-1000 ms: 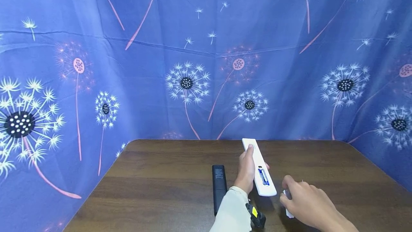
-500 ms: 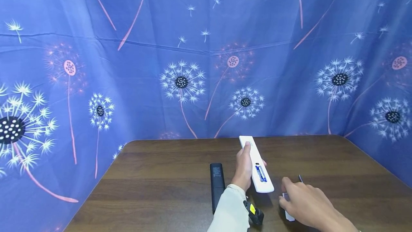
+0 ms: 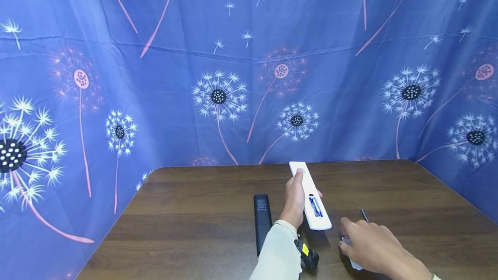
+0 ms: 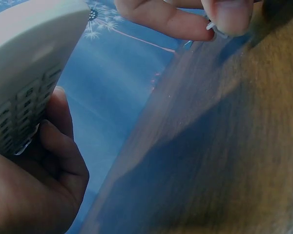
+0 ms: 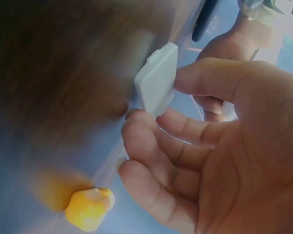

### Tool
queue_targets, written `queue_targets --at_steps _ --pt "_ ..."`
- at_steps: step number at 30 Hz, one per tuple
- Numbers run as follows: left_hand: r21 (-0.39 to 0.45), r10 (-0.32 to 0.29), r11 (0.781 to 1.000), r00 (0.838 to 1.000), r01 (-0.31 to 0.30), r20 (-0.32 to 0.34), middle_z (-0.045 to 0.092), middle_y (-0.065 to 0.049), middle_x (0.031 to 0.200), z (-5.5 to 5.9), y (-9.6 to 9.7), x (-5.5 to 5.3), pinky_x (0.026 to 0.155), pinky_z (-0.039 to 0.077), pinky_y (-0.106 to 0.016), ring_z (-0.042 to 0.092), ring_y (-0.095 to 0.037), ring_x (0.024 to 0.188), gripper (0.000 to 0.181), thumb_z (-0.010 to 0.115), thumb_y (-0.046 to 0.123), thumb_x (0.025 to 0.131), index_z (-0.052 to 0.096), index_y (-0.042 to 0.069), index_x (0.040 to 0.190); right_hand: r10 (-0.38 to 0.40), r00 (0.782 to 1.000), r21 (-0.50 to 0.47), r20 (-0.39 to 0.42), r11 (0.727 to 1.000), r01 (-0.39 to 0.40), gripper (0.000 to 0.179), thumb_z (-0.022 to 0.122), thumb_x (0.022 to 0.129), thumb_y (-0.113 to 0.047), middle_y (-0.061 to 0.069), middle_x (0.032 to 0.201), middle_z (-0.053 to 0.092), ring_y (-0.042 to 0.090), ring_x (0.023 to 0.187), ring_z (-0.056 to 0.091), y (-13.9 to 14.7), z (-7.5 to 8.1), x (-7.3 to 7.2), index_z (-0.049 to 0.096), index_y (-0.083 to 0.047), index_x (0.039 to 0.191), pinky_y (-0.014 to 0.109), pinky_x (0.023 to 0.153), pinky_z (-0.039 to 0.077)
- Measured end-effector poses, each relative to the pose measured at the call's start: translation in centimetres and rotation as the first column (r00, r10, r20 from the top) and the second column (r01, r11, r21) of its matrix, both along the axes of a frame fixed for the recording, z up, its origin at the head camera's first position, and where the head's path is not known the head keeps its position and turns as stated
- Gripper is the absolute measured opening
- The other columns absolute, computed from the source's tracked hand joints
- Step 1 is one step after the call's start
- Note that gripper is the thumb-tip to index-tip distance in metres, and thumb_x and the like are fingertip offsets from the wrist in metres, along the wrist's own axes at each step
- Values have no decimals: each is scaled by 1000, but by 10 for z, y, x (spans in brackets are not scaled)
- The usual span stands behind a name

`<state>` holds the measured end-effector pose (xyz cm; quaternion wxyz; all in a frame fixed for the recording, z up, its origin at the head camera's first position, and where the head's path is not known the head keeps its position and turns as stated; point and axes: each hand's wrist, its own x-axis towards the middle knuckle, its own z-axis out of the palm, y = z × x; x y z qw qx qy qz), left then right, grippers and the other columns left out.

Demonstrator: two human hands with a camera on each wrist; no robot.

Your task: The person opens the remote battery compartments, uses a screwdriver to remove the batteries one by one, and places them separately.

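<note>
Left grip (image 3: 294,201): curled round white remote control (image 3: 310,186). Holds it tilted above worktop (image 3: 186,215), back face up, keypad (image 4: 28,103) turned downward. Shows blue batteries (image 3: 316,207) exposed in near half. Right grip (image 3: 369,244): narrow, pinching small white cover (image 5: 158,80), tabbed along one edge. Holds it just to the right of white remote control, apart from it; contact with worktop cannot be told. Beyond right knuckles: slim dark rod (image 3: 364,215), partly hidden. At left wrist: black device (image 3: 312,259) with yellow patch, beside pale sleeve (image 3: 278,249). Left of left grip: black remote control (image 3: 263,215), flat on worktop, near end behind sleeve. In right wrist view: yellow object (image 5: 88,210), blurred, kind unclear. Behind and at both sides: blue cloth (image 3: 171,77), dandelion print.
</note>
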<state>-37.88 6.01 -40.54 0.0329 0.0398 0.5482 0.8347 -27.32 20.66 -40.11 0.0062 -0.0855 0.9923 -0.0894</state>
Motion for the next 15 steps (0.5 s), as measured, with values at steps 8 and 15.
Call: queue_targets --at_steps 8,15 --pt "-31 -6 1000 1000 6 -5 65 -11 71 0 1 2 60 52 -33 66 -21 62 49 39 51 104 59 7 116 21 1000 41 -6 999 -21 23 77 87 -32 -9 77 60 14 63 56 3 1 -1 63 -16 94 42 54 47" --pt "-10 27 1000 1000 -27 10 65 -12 70 0 -1 2 61 53 -35 67 -22 62 45 39 48 105 59 8 111 33 999 36 -18 999 -32 23 78 84 -32 -12 75 56 11 66 55 6 0 0 59 -21 87 42 58 46"
